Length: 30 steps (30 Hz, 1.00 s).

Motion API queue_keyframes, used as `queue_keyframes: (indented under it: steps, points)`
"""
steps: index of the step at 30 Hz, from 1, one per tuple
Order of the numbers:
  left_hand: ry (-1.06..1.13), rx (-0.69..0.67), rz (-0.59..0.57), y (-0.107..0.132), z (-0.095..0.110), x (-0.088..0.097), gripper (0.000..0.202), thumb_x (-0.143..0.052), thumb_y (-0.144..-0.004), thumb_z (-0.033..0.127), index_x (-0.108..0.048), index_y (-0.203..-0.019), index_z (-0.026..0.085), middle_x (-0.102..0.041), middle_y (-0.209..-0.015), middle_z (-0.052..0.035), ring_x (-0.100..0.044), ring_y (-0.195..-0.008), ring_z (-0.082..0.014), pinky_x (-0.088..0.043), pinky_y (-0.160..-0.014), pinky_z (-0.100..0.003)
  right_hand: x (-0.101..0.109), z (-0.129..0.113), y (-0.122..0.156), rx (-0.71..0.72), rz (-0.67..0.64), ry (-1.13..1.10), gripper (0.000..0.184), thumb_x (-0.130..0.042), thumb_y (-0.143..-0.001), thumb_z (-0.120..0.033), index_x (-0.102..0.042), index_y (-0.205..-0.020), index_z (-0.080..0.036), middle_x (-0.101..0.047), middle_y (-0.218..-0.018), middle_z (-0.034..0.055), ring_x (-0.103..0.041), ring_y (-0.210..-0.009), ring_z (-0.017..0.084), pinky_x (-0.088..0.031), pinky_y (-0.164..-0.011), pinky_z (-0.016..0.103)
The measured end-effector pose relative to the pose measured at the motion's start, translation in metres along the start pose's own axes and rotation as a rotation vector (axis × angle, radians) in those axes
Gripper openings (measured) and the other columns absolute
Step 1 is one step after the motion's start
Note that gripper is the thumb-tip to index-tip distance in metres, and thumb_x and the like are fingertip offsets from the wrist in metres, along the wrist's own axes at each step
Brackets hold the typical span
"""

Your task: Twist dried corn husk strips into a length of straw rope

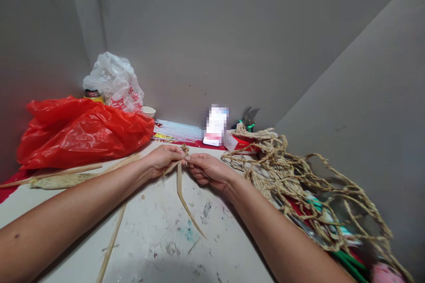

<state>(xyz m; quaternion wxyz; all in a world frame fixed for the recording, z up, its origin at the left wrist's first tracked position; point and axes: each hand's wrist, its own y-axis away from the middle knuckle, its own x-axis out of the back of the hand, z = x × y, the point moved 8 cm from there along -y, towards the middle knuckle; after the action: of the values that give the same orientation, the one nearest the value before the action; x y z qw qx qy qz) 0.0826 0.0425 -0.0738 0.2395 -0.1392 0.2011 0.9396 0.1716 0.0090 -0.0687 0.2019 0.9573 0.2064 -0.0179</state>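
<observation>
My left hand [166,159] and my right hand [207,169] meet over the middle of the table, fingertips pinched together. Between them is a pale, dry plant-fibre strip [179,183], whose loose end hangs down and curves to the right over the white surface. A small brown knotted bit [185,147] sticks up just above the fingertips. Both hands are closed on the fibre; how it is twisted or folded between them is hidden by the fingers. Another long dry strip [113,241] lies on the table below my left forearm.
A red plastic bag [86,132] fills the left, with a white bag [116,79] behind it. A lit phone [215,126] leans at the back beside clear sticks [179,130] and pruning shears [249,117]. Coiled braided rope [275,163] heaps along the right. Grey walls enclose the table [159,234].
</observation>
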Motion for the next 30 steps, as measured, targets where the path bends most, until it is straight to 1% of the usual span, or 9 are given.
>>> queue_keyframes:
  steps: [6, 10, 12, 14, 16, 20, 23, 26, 30]
  points:
    - [0.019, 0.008, -0.013, 0.002, 0.000, -0.001, 0.010, -0.068, -0.064, 0.009, -0.058, -0.066, 0.010, -0.064, -0.056, -0.0041, -0.055, -0.047, -0.0075, -0.036, -0.047, -0.016, 0.021, -0.015, 0.006, 0.142, 0.217, 0.249, 0.026, -0.065, -0.075, -0.042, -0.055, -0.076, -0.018, -0.052, -0.062, -0.0021, -0.040, -0.045, 0.006, -0.023, -0.037, 0.019]
    - [-0.041, 0.025, -0.052, 0.001, -0.001, -0.003, 0.012, -0.066, -0.066, 0.012, -0.058, -0.075, 0.011, -0.067, -0.064, -0.0053, -0.028, -0.032, 0.0009, -0.014, -0.036, -0.015, 0.036, -0.031, 0.014, 0.265, 0.466, 0.389, 0.028, -0.067, -0.073, -0.039, -0.052, -0.063, -0.017, -0.046, -0.054, -0.0036, -0.036, -0.044, 0.007, -0.025, -0.041, 0.021]
    - [-0.075, 0.019, -0.078, 0.002, -0.001, -0.004, 0.014, -0.065, -0.066, 0.013, -0.057, -0.078, 0.013, -0.067, -0.066, -0.0045, -0.021, -0.032, 0.0017, -0.010, -0.035, -0.015, 0.037, -0.038, 0.018, 0.312, 0.543, 0.488, 0.034, -0.065, -0.074, -0.041, -0.049, -0.055, -0.017, -0.043, -0.049, -0.0037, -0.033, -0.043, 0.006, -0.025, -0.042, 0.022]
    - [-0.124, -0.014, -0.086, 0.002, 0.000, -0.005, 0.015, -0.064, -0.065, 0.015, -0.057, -0.078, 0.014, -0.063, -0.061, -0.0011, -0.027, -0.034, 0.0000, -0.016, -0.035, -0.014, 0.031, -0.036, 0.017, 0.257, 0.511, 0.560, 0.040, -0.060, -0.077, -0.046, -0.051, -0.052, -0.016, -0.046, -0.047, -0.0018, -0.034, -0.041, 0.007, -0.025, -0.042, 0.023]
    - [-0.192, -0.050, -0.064, 0.003, 0.002, -0.005, 0.016, -0.065, -0.063, 0.016, -0.059, -0.078, 0.014, -0.056, -0.053, 0.0025, -0.036, -0.037, -0.0032, -0.028, -0.036, -0.015, 0.025, -0.030, 0.015, 0.196, 0.476, 0.598, 0.040, -0.058, -0.079, -0.046, -0.052, -0.052, -0.016, -0.049, -0.046, -0.0004, -0.036, -0.040, 0.007, -0.025, -0.042, 0.023]
    - [-0.259, -0.060, 0.000, 0.003, 0.005, -0.002, 0.016, -0.069, -0.060, 0.023, -0.061, -0.070, 0.013, -0.048, -0.048, 0.0040, -0.048, -0.047, -0.0081, -0.045, -0.046, -0.021, 0.019, -0.021, 0.010, 0.142, 0.388, 0.529, 0.027, -0.058, -0.078, -0.030, -0.052, -0.056, -0.016, -0.048, -0.043, -0.0027, -0.035, -0.038, 0.006, -0.025, -0.040, 0.022]
    - [-0.264, -0.063, 0.011, 0.004, 0.006, -0.002, 0.021, -0.070, -0.062, 0.029, -0.058, -0.060, 0.012, -0.052, -0.051, 0.0018, -0.051, -0.052, -0.0081, -0.046, -0.050, -0.020, 0.014, -0.014, 0.006, 0.112, 0.278, 0.453, 0.020, -0.058, -0.076, -0.027, -0.054, -0.060, -0.015, -0.048, -0.043, -0.0040, -0.036, -0.037, 0.006, -0.026, -0.039, 0.020]
    - [-0.260, -0.063, 0.042, 0.003, 0.007, -0.001, 0.016, -0.070, -0.062, 0.023, -0.058, -0.060, 0.011, -0.057, -0.055, 0.0003, -0.052, -0.053, -0.0070, -0.047, -0.054, -0.019, 0.009, -0.014, 0.009, 0.092, 0.155, 0.470, 0.022, -0.062, -0.075, -0.032, -0.054, -0.063, -0.015, -0.048, -0.043, -0.0048, -0.037, -0.037, 0.005, -0.027, -0.039, 0.019]
    - [-0.184, -0.026, 0.076, 0.003, 0.006, 0.003, 0.013, -0.070, -0.061, 0.017, -0.059, -0.063, 0.011, -0.059, -0.055, 0.0003, -0.055, -0.052, -0.0074, -0.049, -0.056, -0.020, -0.002, -0.012, 0.024, -0.034, -0.160, 0.598, 0.028, -0.067, -0.071, -0.039, -0.058, -0.063, -0.014, -0.057, -0.051, -0.0014, -0.045, -0.040, 0.006, -0.027, -0.040, 0.019]
